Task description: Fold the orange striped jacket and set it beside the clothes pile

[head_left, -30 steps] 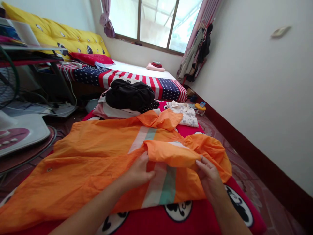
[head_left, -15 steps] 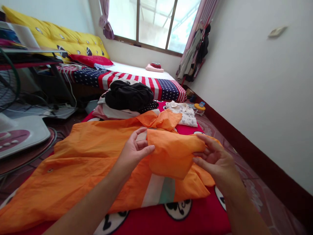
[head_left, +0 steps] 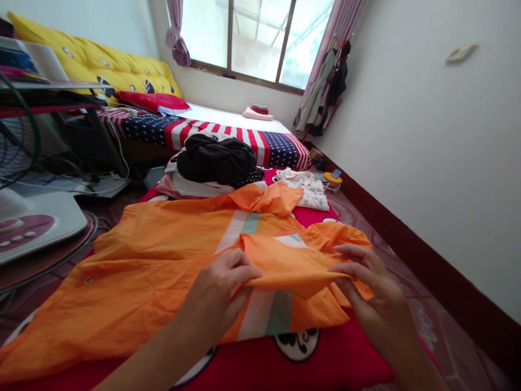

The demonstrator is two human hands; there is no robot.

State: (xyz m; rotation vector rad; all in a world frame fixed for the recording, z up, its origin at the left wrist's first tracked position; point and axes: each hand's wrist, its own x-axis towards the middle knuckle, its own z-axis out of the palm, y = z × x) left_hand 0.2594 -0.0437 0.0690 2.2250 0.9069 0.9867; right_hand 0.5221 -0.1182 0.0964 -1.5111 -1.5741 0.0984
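Big red cartoon-print mat [head_left: 297, 353] lay on the floor [head_left: 443, 331], with the orange garment [head_left: 158, 255] spread across it, just in front of a heap of clothes [head_left: 191, 185] topped by a black bundle [head_left: 215, 158]. Had both hands on the garment: left hand [head_left: 220, 288] and right hand [head_left: 376, 288] each pinched one end of a folded-over flap [head_left: 288, 266], fingers closed tight on the cloth
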